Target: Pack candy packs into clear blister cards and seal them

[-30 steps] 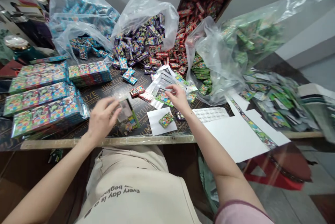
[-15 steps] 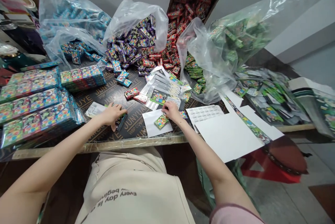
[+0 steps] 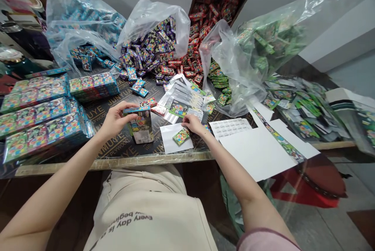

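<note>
My left hand (image 3: 117, 120) is closed around the top of a dark printed packet (image 3: 141, 128), thumb in front and fingers behind. The packet stands upright on the table, with small candy boxes showing along its top edge and a pale label low on its face. My right hand (image 3: 193, 123) has its fingers drawn together just above a small green candy box (image 3: 181, 136); whatever they pinch is hidden. That box lies on a white sheet (image 3: 168, 141). Flat printed pouches (image 3: 178, 108) are fanned out behind my right hand.
Stacks of wrapped multi-packs (image 3: 43, 133) stand at the left. Behind are plastic bags of blue (image 3: 88, 61), purple (image 3: 146, 47) and green boxes (image 3: 219, 79), plus a carton spilling red boxes (image 3: 195, 51). White card (image 3: 249, 149) overhangs the front edge; filled pouches (image 3: 304, 106) pile up at right.
My left hand has risen and the dark packet, previously low beside it, now stands upright in its grasp. The right hand and the green box have hardly moved.
</note>
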Available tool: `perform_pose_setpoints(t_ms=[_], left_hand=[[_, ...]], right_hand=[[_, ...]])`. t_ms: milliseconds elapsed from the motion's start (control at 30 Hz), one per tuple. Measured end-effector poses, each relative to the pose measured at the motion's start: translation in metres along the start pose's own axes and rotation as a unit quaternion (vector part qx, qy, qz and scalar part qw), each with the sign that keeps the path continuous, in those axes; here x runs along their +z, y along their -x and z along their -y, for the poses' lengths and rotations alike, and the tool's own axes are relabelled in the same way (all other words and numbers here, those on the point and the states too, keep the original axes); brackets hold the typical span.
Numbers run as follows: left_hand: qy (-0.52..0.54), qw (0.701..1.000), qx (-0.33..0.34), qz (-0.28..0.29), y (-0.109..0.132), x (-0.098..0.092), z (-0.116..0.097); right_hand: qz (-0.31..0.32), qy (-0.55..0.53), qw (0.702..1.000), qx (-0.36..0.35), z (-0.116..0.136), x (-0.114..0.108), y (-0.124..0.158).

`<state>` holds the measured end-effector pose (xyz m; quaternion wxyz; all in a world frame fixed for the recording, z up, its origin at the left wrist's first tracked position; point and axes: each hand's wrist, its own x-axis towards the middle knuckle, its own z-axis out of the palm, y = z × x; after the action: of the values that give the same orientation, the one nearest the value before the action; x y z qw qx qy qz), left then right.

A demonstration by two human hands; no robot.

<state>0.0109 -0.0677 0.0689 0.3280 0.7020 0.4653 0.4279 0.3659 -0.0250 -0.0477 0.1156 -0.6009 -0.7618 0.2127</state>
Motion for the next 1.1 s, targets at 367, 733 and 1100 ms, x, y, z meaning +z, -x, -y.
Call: perform_pose_setpoints(t_ms=[367,733,1100], left_hand=[[-0.026,0.999,-0.04,-0.016,0.006,0.007,0.017],[-0.002,0.99,-0.144,-0.007,-0.006,-0.002,-0.002],[-0.009,0.991,-0.13,0.007,-0.008,-0.005,-0.003]], right_hand=[[-0.07,0.06,0.993,-0.078,0.005,0.004,0.017],[-0.127,0.105,0.976,-0.144,-0.004,0.019,0.032],[-0.122,0.062,0.983,-0.121,-0.001,0.019,0.038]])
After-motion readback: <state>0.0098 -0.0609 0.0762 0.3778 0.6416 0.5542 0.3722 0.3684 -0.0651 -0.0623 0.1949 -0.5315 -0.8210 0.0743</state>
